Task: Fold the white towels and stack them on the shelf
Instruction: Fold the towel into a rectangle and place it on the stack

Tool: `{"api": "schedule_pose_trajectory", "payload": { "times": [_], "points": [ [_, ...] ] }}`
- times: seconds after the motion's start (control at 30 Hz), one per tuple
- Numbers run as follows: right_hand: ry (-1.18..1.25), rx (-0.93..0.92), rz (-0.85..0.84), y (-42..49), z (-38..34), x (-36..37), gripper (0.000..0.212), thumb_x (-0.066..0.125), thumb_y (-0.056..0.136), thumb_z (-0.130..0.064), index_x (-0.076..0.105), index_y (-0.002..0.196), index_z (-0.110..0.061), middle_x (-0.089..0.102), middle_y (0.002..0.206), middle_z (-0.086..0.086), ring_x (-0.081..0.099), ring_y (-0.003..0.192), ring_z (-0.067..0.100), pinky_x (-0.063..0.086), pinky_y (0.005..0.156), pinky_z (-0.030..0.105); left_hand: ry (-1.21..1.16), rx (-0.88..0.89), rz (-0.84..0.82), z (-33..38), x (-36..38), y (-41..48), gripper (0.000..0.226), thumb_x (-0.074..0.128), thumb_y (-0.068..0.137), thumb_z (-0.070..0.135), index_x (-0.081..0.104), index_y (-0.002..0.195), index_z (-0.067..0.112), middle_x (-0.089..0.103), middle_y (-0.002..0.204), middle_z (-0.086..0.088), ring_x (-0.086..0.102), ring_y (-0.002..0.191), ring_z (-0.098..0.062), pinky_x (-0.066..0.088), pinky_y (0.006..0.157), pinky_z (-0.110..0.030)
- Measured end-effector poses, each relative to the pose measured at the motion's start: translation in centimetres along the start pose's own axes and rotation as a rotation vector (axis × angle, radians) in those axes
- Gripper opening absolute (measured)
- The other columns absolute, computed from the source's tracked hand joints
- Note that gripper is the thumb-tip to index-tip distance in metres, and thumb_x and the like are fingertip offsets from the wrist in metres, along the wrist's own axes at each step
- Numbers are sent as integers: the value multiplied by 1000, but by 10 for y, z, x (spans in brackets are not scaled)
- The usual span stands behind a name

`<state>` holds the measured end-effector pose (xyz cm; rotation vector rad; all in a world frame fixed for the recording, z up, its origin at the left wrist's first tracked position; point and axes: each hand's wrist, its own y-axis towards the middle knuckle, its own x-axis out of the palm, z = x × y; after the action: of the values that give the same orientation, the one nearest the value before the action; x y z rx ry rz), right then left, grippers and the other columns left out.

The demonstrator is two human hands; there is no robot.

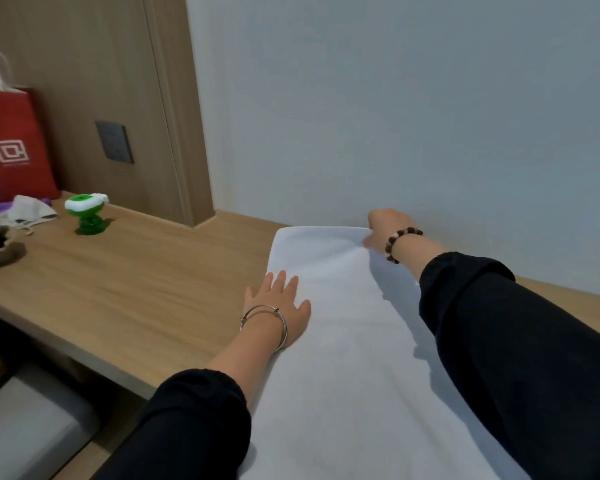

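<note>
On the wooden desk point(136, 271), right of centre, a white towel point(343, 323) lies stretched in one long strip. It runs from the near edge of the view all the way to the pale wall point(395, 98) at the far side. The left hand point(278, 303) is flat on it, fingers straight and spread, palm down on the towel's left edge about halfway along, and a thin silver bangle point(264, 323) circles that wrist. Over on the far side, the right hand point(383, 226) is at the towel's far right corner, close to the wall. Its fingers are curled in and the corner of the cloth runs up into them, so it is gripping that corner, though the fingertips themselves are hidden behind the back of the hand. A bracelet of dark and light beads point(400, 242) sits on that wrist. Both arms are in black sleeves, and the right forearm crosses above the towel's right side, throwing a shadow on the cloth. The towel looks smooth, with only faint creases near the held corner.

Well away at the far left of the desk, a red paper bag point(14, 147) stands against the wood panelling point(84, 81). A crumpled pale cloth point(32, 209) lies just in front of it, and a small green-and-white gadget point(87, 214) stands on its own base beside that. A dark socket plate point(115, 142) is set into the panel above. Down at the near left, below the desk edge, a grey padded surface point(25, 427) shows.
</note>
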<state>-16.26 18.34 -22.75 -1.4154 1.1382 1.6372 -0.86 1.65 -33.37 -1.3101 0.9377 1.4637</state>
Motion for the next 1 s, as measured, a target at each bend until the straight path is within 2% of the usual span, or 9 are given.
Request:
{"api": "schedule_pose_trajectory", "payload": {
  "times": [0.1,0.27,0.37,0.47,0.5,0.57,0.7,0.8,1.0],
  "points": [
    [4,-149,208,-30,-2,-20,21,55,95,-24,39,90,-12,46,74,6,46,68,27,31,58,31,-163,-79,140,2,-8,-4,76,34,94,49,-5,151,18,-7,159,4,-2,146,-17,10,117,-47],
    [56,-509,478,-92,13,-30,14,67,84,-8,54,85,-1,57,60,17,54,51,36,33,48,33,-1033,-46,477,-17,-48,-13,108,74,79,11,-5,151,19,16,157,-4,19,144,-23,24,115,-37],
    [110,-634,568,-125,21,-28,18,72,69,9,55,69,1,52,48,15,49,36,31,39,37,30,-1165,94,409,-24,-71,-22,103,76,73,-2,13,151,24,54,124,3,55,111,-14,47,84,-12],
    [102,-674,601,-146,26,-23,22,75,66,11,55,66,1,52,49,12,49,36,29,38,34,27,-904,215,410,-27,-84,-38,50,75,72,-3,63,114,21,62,85,11,59,78,-7,41,61,-1],
    [92,-691,605,-152,28,-21,22,75,65,10,55,65,0,52,51,11,49,37,29,38,34,27,-788,252,442,-27,-86,-46,30,75,72,0,68,90,22,61,75,11,57,70,-8,40,57,-4],
    [63,-736,564,-164,33,-15,23,73,68,9,53,65,-2,52,58,11,50,43,29,38,35,29,-523,336,526,-31,-84,-61,30,72,73,2,56,61,24,55,63,7,52,61,-16,36,53,-20],
    [-9,-646,379,-177,55,8,13,62,85,-8,50,80,-8,53,80,10,55,65,31,36,47,33,-49,503,474,-38,-61,-88,13,58,72,-5,59,74,8,56,77,-6,53,75,-30,35,56,-32],
    [-104,-351,108,-186,75,30,5,44,94,-22,43,94,-18,49,100,2,52,92,26,34,63,33,137,501,361,-41,-38,-101,17,60,80,23,58,93,12,60,90,-2,56,84,-27,35,61,-30],
    [-38,-97,60,-192,86,46,15,46,86,-10,40,98,-18,47,100,2,48,95,24,42,69,33,353,437,392,-42,-26,-99,20,44,92,36,49,91,17,60,94,0,60,81,-30,30,56,-30]
  ]
}}
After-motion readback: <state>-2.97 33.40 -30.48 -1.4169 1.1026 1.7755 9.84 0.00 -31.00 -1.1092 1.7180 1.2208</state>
